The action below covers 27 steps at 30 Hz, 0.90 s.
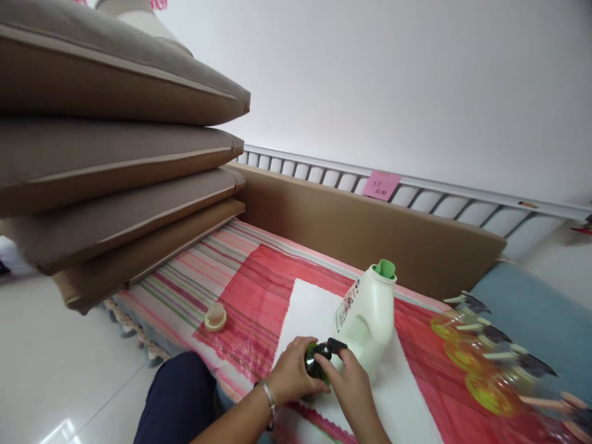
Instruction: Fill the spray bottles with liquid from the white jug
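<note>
My left hand (293, 369) is wrapped round a small dark green bottle (311, 365). On the bottle's black pump top (335, 346) the fingers of my right hand (351, 381) are closed. Just behind my hands a large pale jug (378, 303) with a handle and a green spout (385, 268) stands uncapped on a white sheet (303, 302). To the left lies a round translucent cap (215, 317) on the striped cloth. The lower part of the bottle is partly hidden by my fingers.
At right, several clear yellow bottles with trigger-like tops (493, 394) stand in a row. A red see-through cover (259, 283) lies over the striped cloth (185, 271). Stacked brown cushions (115, 142) rise on the left; a long brown cushion (351, 225) leans at the back.
</note>
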Tool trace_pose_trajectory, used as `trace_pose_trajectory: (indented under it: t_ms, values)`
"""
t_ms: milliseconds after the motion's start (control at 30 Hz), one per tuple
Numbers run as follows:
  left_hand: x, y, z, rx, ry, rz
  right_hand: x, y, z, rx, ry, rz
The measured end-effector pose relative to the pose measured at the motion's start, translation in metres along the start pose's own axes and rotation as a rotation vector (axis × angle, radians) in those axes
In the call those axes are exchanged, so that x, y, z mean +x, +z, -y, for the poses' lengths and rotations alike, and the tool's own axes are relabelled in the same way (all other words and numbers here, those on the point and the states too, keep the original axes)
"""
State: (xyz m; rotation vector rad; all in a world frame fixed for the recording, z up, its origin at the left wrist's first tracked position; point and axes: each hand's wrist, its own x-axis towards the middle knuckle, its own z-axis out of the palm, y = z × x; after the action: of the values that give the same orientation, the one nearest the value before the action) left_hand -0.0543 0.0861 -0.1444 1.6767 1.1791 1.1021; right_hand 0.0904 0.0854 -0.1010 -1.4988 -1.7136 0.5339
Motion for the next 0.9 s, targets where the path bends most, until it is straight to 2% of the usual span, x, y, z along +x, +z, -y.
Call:
trace_pose_trajectory:
  t_ms: [367,600,900]
  values:
    - [0.002,0.001,0.002,-0.030,0.020,-0.022,-0.005,0.004,-0.004,0.092,0.005,-0.027]
    - [0.001,0.000,0.001,-0.041,0.051,-0.008,-0.014,0.004,-0.011,0.221,-0.028,0.039]
    - [0.002,0.001,0.002,-0.027,0.053,-0.005,-0.008,-0.003,0.003,0.233,-0.009,0.010]
